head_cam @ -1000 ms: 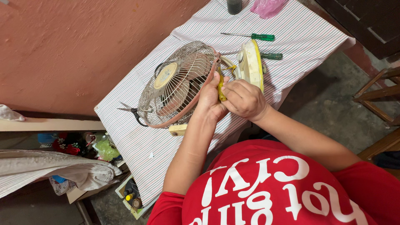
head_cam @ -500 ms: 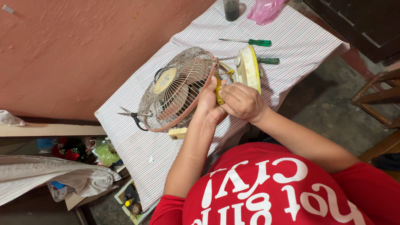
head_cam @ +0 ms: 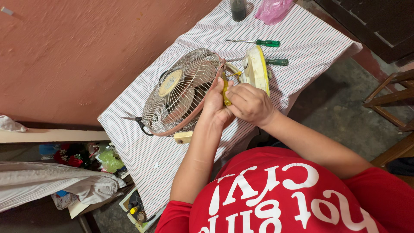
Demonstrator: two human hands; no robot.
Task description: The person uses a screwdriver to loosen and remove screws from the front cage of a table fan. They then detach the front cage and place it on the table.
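Both hands were bunched up right behind the fan cage. The right hand had its fingers curled tight around a yellow-handled tool, but only a short bit of yellow poked out, so the tip and what kind of tool it was stayed hidden. The left hand was pressed against the back rim of the wire cage, its fingers mostly covered by the other hand, so I couldn't tell if they gripped anything or just rested there.

The small fan lay tipped over near the middle of the bench, which had a striped cloth on it. Its cream and yellow base stood on edge just beside the hands, motor area blocked from view.

Counted two green-handled screwdrivers toward the far end, the second half hidden behind the base. One pair of scissors stuck out from under the cage near the wall-side edge. A dark cup and a pink bag were cut off at the far corner.
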